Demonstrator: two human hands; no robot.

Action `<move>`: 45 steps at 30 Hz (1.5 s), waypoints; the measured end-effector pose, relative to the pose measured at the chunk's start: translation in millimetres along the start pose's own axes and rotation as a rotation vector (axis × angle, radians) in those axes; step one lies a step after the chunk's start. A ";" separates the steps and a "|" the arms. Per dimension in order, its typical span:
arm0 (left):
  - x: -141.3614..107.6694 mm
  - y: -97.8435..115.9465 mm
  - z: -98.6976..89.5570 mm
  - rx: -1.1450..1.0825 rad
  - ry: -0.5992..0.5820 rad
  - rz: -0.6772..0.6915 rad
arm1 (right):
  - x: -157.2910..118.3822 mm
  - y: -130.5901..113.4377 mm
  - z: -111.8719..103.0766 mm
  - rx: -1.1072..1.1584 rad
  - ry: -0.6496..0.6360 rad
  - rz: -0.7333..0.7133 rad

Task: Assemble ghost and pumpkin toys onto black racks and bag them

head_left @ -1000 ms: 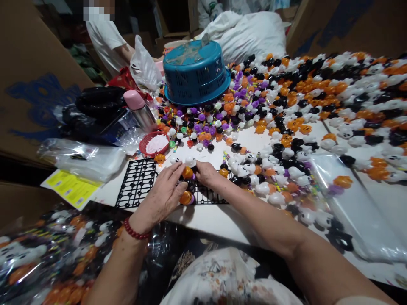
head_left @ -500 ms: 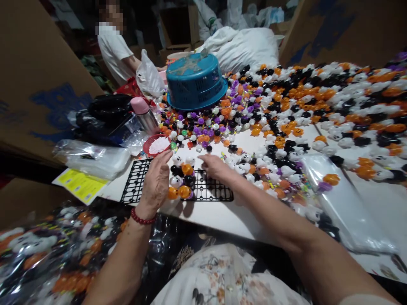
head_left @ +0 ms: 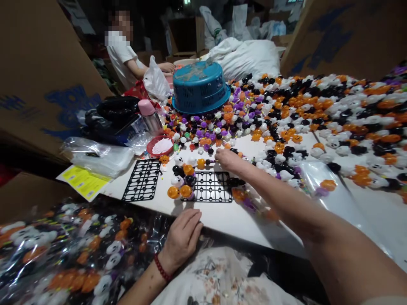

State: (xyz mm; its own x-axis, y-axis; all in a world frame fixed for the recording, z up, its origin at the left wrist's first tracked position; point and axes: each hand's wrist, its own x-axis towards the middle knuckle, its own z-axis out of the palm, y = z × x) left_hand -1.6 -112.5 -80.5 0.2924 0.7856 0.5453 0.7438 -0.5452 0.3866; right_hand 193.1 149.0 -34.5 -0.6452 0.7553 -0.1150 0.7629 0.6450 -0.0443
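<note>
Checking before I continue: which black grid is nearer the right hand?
The grid with pumpkin and ghost toys at its left end, close to the right hand; the other grid lies farther left, toward the yellow sheet.

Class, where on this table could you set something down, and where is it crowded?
Bare table shows between the right grid and the front edge, beside the left hand. A narrow gap separates the left grid from the toys. Behind the right hand, a small patch borders the heap. Crowded: around the basket and far right.
</note>
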 end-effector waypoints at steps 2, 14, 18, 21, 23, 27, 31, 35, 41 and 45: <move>-2.6 -0.2 14.8 0.053 -0.054 -0.047 | -13.2 -5.0 -4.1 0.007 0.034 0.041; 0.3 -20.4 52.8 0.236 -0.074 -0.126 | -112.1 -65.4 46.0 1.269 0.247 0.329; 5.1 -13.6 45.5 0.037 0.024 -0.189 | -130.2 -84.1 64.4 1.830 0.160 0.302; 15.7 -2.3 37.3 -0.210 0.067 -0.364 | -145.0 -94.9 71.4 2.048 0.043 0.271; 24.5 5.8 35.6 -0.433 0.020 -0.509 | -153.4 -100.6 76.2 2.132 -0.019 0.267; 36.9 18.9 43.8 -0.903 -0.075 -0.769 | -164.2 -110.2 85.4 2.135 -0.086 0.247; 39.0 29.2 53.7 -1.013 0.023 -0.868 | -168.3 -120.7 82.3 1.858 0.057 0.259; 37.5 39.4 59.3 -0.947 0.182 -0.914 | -164.6 -131.6 72.3 1.499 0.279 0.390; 26.4 31.3 55.3 -0.615 0.226 -0.670 | -147.3 -129.5 78.7 1.364 0.407 0.297; 8.1 3.3 44.6 -0.127 0.156 -0.343 | -127.4 -117.4 87.0 1.416 0.416 0.398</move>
State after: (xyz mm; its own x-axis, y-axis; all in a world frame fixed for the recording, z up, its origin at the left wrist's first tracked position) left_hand 30.1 -94.9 -108.1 -0.0624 0.8799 0.4711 0.6992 -0.2982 0.6497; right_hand 189.2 -33.0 -101.0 -0.1760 0.9810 -0.0810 0.1384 -0.0568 -0.9887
